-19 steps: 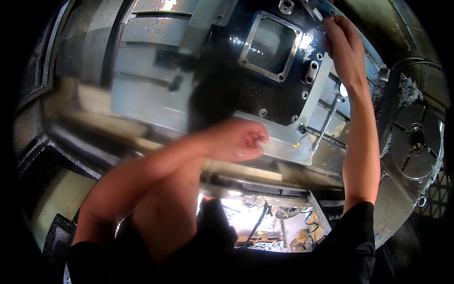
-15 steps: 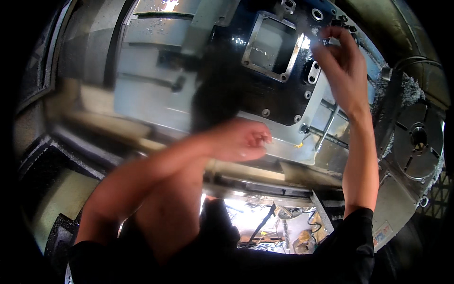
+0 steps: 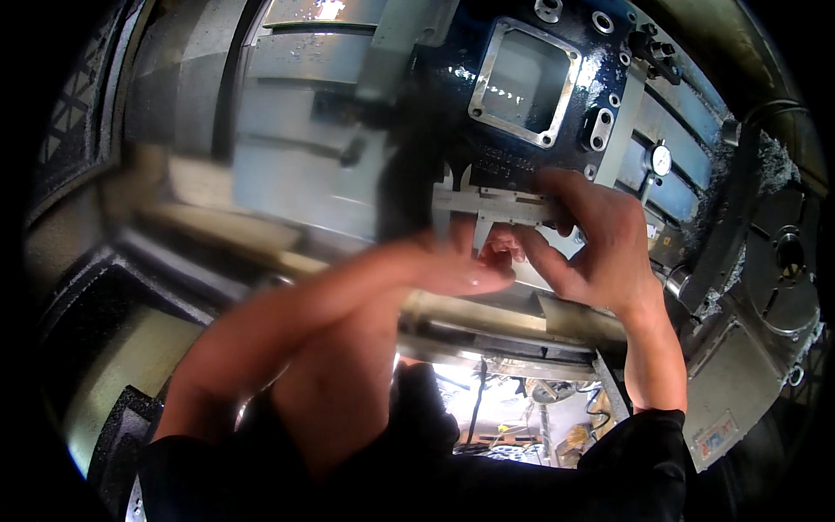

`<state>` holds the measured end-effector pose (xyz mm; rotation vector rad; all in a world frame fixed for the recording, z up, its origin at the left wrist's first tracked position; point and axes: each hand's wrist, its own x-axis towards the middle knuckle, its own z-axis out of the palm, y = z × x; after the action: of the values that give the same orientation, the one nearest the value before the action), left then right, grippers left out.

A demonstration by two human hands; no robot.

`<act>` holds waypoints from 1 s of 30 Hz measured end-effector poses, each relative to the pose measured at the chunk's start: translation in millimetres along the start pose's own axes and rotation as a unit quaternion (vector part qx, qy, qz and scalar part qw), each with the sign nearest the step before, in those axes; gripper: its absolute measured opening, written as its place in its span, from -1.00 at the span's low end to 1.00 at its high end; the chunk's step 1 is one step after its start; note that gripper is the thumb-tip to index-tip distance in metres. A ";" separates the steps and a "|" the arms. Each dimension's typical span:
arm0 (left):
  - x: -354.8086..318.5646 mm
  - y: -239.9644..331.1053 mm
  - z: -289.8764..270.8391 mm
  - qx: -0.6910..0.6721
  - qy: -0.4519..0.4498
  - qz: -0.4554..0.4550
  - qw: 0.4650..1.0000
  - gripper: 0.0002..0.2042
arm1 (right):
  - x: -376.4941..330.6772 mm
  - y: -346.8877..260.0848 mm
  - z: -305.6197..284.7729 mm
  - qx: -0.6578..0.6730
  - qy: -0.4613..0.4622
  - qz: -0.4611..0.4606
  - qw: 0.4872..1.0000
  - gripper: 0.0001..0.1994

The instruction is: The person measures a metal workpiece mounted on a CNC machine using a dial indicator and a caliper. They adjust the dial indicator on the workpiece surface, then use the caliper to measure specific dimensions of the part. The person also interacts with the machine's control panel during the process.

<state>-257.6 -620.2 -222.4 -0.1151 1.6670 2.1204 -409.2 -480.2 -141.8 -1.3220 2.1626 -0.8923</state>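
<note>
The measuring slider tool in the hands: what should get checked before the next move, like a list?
1. Caliper held by right hand: ok, fingers wrap its beam.
2. Left hand steady: not ok, it is blurred with motion.
3. Caliper lies against the dark blue casting: ok, it overlaps its lower edge.
4. What its lower prongs close on: cannot tell, fingers hide them.
5. Scale readable: cannot tell, too small and blurred.
6. Dial gauge apart from the hands: ok.

Machine bed (image 3: 287,187), grey steel, extending left of and behind my fingers (image 3: 557,261). Clamped on it, directly above my fingers: a dark blue casting (image 3: 522,139) with a rectangular machined opening (image 3: 524,83). Metal chips (image 3: 774,165) lie far right.
</note>
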 end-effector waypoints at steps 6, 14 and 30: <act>6.6 -8.3 -3.1 0.139 -0.012 -0.028 0.990 -0.81 | -5.8 0.1 0.7 -0.008 -0.003 -0.029 1.000 -0.66; -2.0 -20.0 -4.4 0.171 -0.041 0.019 0.984 -0.80 | -5.3 -1.1 0.0 -0.025 0.001 -0.051 0.998 -0.68; 0.4 -5.4 -2.0 0.081 -0.004 -0.041 0.996 -0.85 | -6.4 0.1 -0.8 -0.042 0.009 -0.058 0.997 -0.66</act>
<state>-256.3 -621.1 -227.9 -0.1238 1.7897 1.9163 -407.0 -474.2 -141.1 -1.4990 2.1775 -0.8675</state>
